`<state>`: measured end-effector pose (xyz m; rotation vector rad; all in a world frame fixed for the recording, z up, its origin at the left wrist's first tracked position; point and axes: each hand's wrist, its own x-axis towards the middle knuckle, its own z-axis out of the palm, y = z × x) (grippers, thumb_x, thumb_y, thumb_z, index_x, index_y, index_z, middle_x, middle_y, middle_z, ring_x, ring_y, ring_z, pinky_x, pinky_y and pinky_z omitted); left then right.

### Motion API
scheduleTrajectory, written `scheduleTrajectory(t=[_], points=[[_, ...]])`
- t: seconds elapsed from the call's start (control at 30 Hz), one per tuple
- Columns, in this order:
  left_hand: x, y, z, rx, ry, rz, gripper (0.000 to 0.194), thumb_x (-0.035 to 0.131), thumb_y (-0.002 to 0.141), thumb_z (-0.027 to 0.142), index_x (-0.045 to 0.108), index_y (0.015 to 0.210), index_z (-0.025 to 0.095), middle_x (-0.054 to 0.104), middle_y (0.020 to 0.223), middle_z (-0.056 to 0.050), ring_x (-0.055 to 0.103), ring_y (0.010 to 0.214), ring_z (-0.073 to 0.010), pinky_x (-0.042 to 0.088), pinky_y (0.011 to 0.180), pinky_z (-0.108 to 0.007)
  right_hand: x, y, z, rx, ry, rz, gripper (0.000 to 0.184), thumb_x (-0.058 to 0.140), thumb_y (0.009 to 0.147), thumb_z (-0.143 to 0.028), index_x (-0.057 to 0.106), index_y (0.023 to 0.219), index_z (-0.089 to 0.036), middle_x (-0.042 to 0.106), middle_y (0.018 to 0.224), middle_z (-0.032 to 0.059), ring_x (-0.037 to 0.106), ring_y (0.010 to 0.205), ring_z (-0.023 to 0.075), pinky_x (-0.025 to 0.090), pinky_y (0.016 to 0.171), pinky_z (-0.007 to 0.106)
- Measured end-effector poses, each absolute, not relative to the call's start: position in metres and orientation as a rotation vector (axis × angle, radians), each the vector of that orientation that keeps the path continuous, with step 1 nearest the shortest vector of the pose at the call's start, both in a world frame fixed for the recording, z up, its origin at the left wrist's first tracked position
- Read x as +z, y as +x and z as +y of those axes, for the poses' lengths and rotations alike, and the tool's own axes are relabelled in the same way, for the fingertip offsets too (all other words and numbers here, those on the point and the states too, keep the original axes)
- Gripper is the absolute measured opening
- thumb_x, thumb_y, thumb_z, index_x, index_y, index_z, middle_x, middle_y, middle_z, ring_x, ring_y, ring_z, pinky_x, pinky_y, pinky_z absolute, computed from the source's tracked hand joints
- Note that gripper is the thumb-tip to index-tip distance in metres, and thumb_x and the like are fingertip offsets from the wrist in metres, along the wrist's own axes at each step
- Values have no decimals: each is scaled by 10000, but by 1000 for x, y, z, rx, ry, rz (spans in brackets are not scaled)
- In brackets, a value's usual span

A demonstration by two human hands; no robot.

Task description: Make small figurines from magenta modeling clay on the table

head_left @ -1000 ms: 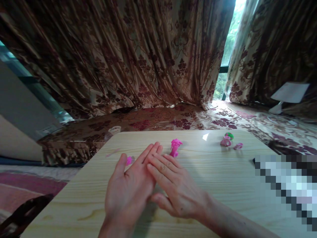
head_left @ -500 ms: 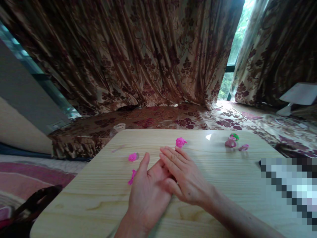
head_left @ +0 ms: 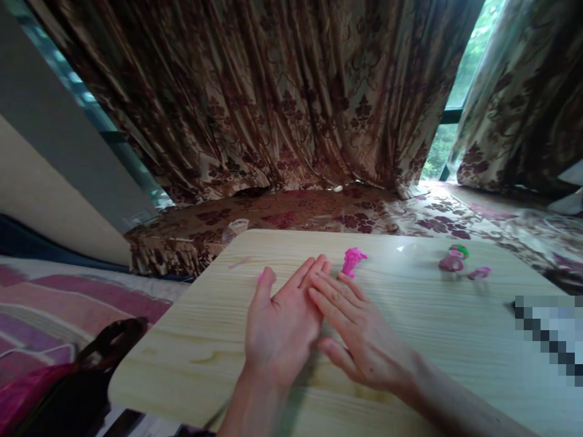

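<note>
My left hand [head_left: 285, 328] lies palm up above the table, fingers stretched out and thumb raised. Across its fingers rest the fingertips of my right hand [head_left: 371, 334], palm down and flat, with its thumb apart. Whether anything small lies between the two hands is hidden. Just beyond the fingertips a bright pink lump of what looks like modelling clay [head_left: 353, 262] stands on the table. A bit of another pink piece [head_left: 260, 278] shows behind my left thumb.
The pale wood table [head_left: 191, 346] has rounded corners. At its far right are a dull pink piece [head_left: 452, 261] with a green lump [head_left: 460, 249], and a smaller pink piece [head_left: 480, 273]. A clear container [head_left: 235, 229] sits past the far left corner. Patterned curtains [head_left: 291, 97] hang behind.
The view has turned left. My right hand has drawn back across the left, baring the left fingertips, its thumb now off the palm. The left-hand pink pieces are mostly hidden now.
</note>
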<state>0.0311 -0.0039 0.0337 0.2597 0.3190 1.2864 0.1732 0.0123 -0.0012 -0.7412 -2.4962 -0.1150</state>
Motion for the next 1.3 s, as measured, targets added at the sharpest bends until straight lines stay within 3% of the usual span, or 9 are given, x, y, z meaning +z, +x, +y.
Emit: scheduleTrajectory(t=[0.2,0.37,0.5,0.6,0.77,1.0,1.1,1.2,1.3], points=[[29,42,-4,1096,280,287,546,322,888,446,383,1313,108,498,1284,-169,460,1203,-263,365,1003,-413,3,176,16,-92,-860,-2441,573,349,899,-407,317,1366,-77,267,1458,101,165,1363,210,126,1125,459],[30,37,0,1200,305,248,504,321,894,408,402,1291,109,478,1301,-163,468,1192,-261,399,975,-415,5,178,15,-75,-788,-2460,582,381,886,-420,336,1356,-79,240,1467,103,150,1366,230,114,1127,467],[29,40,1,1147,282,224,475,313,903,401,460,1230,89,521,1245,-160,508,1142,-237,409,969,-382,8,181,18,-26,-836,-2318,499,369,896,-277,320,1363,-107,351,1421,91,219,1345,219,131,1119,485],[27,43,0,1173,264,225,481,334,900,404,482,1196,56,534,1210,-177,533,1103,-221,401,980,-350,9,187,24,23,-824,-2155,471,361,881,-161,328,1350,-127,430,1363,91,327,1288,198,217,1096,458],[32,46,-1,1228,280,288,500,362,892,404,447,1234,48,479,1279,-190,502,1145,-230,374,1009,-353,10,193,30,56,-903,-1994,206,494,849,-194,606,1023,-202,590,1068,66,504,1046,207,408,916,395],[46,63,-10,1229,476,468,483,392,873,417,488,1211,86,510,1267,-171,474,1180,-254,370,996,-385,14,197,34,86,-911,-1878,91,564,812,-203,641,859,-211,608,914,56,534,920,205,438,812,380],[61,66,13,1469,651,671,383,473,836,402,571,1108,150,539,1253,-106,440,1213,-219,322,1025,-347,17,209,44,145,-894,-1719,89,564,808,-203,650,828,-207,609,872,52,556,862,185,458,777,352],[80,68,65,1998,923,868,287,559,774,365,622,1008,212,577,1210,-31,450,1197,-188,303,1020,-331,17,223,58,289,-932,-1528,119,551,813,-244,657,801,-190,626,819,44,579,797,168,476,727,319],[89,67,113,1863,1199,949,269,579,733,358,661,908,172,650,1068,-68,532,1092,-217,355,952,-368,10,229,69,531,-995,-1414,189,546,804,-308,670,843,-170,661,773,43,601,732,161,489,664,295]])
